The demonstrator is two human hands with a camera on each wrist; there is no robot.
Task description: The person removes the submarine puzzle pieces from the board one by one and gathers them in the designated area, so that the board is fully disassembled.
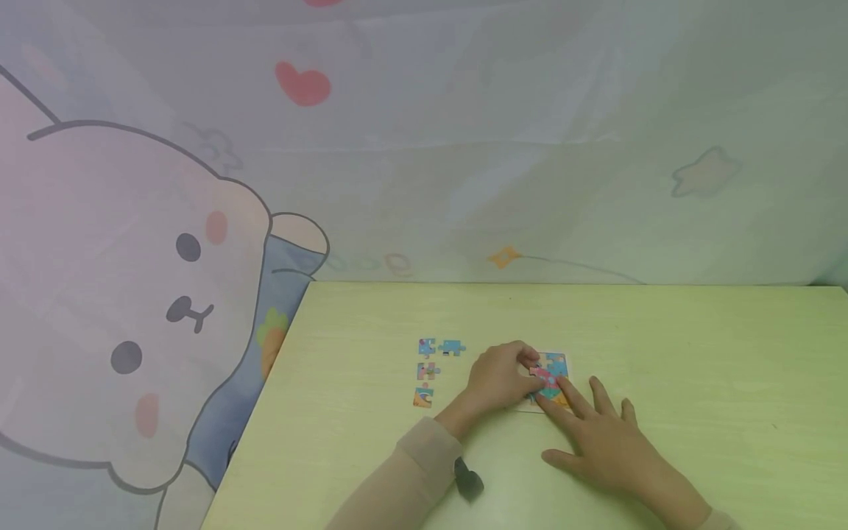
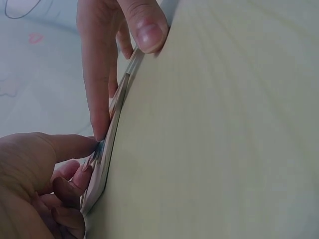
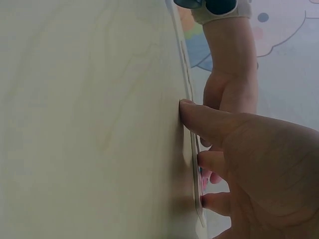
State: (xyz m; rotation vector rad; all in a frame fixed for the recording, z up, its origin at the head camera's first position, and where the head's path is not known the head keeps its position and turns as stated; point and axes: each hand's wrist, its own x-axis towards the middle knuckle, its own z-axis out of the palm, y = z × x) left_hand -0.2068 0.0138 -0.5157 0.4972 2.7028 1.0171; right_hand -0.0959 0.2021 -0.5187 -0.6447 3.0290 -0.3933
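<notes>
A small jigsaw puzzle [image 1: 555, 364] with blue, pink and orange pieces lies in a thin flat tray [image 1: 568, 359] on the table. At its left side my left hand [image 1: 501, 377] pinches a puzzle piece [image 1: 535, 372] between thumb and curled fingers, low over the tray. The piece is mostly hidden by the fingers. From the right, my right hand [image 1: 606, 440] reaches over the puzzle with spread fingers; its index and middle fingertips touch the pieces near the lower edge. Its thumb is held apart, and in the right wrist view the tray edge [image 3: 195, 174] runs beside the fingers.
Several loose puzzle pieces lie left of my left hand: a blue one [image 1: 453, 347], another [image 1: 427, 347] beside it, a mixed-colour one [image 1: 427, 371] and an orange-and-blue one [image 1: 423, 397]. Behind the pale table [image 1: 715, 353] hangs a printed cloth [image 1: 477, 147].
</notes>
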